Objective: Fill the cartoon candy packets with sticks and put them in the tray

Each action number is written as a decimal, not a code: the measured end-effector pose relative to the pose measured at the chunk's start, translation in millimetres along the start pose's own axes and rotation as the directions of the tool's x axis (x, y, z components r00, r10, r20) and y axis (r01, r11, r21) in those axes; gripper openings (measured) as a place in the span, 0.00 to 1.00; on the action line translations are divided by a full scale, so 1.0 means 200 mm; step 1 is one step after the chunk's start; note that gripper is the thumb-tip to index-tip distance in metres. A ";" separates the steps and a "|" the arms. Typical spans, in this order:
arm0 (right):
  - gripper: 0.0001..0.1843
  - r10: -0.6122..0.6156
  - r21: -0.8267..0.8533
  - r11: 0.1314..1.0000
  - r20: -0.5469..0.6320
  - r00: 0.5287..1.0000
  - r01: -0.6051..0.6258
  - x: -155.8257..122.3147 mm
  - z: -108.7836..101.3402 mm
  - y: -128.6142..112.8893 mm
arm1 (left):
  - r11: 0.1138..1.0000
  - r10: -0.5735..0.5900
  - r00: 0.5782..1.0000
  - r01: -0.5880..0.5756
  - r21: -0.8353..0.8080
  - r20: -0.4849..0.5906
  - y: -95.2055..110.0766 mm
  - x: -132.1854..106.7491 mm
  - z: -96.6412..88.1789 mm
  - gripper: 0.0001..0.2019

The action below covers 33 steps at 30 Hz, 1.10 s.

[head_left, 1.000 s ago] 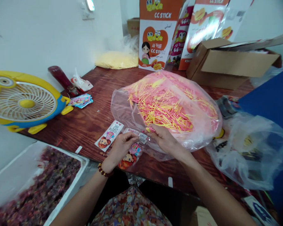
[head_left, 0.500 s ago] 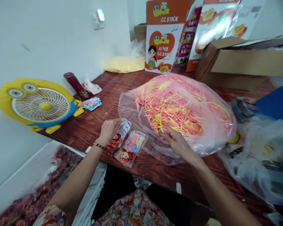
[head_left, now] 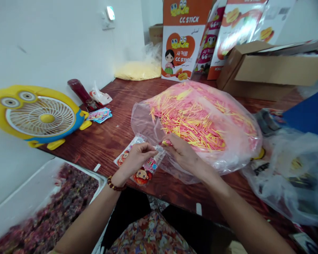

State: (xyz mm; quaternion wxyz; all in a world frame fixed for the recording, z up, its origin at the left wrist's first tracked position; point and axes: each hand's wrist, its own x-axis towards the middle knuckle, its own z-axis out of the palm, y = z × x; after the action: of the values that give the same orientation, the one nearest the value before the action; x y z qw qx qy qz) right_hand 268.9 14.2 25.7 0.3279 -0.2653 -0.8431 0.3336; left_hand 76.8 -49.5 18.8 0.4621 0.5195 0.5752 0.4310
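Observation:
Two small printed plastic packets lie side by side at the table's front edge. My left hand (head_left: 139, 157) has thumb and fingers pinched at the top edge of the nearer packet (head_left: 143, 175), which shows a red-haired cartoon girl. The other packet (head_left: 122, 157) is partly covered by that hand. Close on the right, my right hand (head_left: 180, 153) is closed around a small bunch of pink sticks (head_left: 167, 143), whose ends show at the fingertips. Behind it, a large clear bag (head_left: 145, 118) gapes toward me, full of thin pink and yellow sticks (head_left: 193, 130).
A yellow fan (head_left: 46, 118) stands at the left, beside a dark red bottle (head_left: 81, 92) and some sachets (head_left: 100, 115). Printed cartons (head_left: 182, 53) and an open cardboard box (head_left: 275, 72) are at the back. A crumpled plastic bag (head_left: 288, 176) lies at right.
My left hand has moved right from the left packet to the top of the nearer one. My right hand has drawn left, away from the stick pile, with pink sticks in it.

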 end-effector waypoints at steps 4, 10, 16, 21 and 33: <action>0.11 0.078 -0.130 0.989 0.091 0.993 -0.066 -0.05 0.03 0.07 | 0.999 -0.029 0.996 0.025 0.046 0.089 -0.02 -0.03 0.02 0.12; 0.13 0.142 -0.021 0.990 0.152 0.978 -0.140 -0.09 -0.01 0.05 | 0.991 -0.006 0.987 -0.015 0.130 0.160 -0.04 -0.08 0.04 0.14; 0.09 0.328 0.542 0.810 -0.102 0.939 -0.224 -0.05 -0.03 -0.03 | 0.956 0.218 0.963 -0.243 0.162 0.156 -0.05 -0.11 0.05 0.15; 0.07 0.430 0.859 0.511 -0.292 0.854 0.036 -0.01 -0.01 -0.14 | 0.932 0.324 0.941 -0.335 0.140 0.096 -0.10 -0.11 0.08 0.13; 0.11 0.423 0.598 0.788 -0.357 0.833 -0.144 -0.04 0.16 -0.14 | 0.958 0.273 0.962 -0.269 0.101 -0.024 -0.09 -0.10 0.12 0.12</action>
State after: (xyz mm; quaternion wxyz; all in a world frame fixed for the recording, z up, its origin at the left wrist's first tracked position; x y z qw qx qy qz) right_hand 244.4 -20.3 26.1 0.5294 -0.3610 -0.5536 0.5319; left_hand 98.0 -70.6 -2.5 0.3620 0.6072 0.5274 0.4714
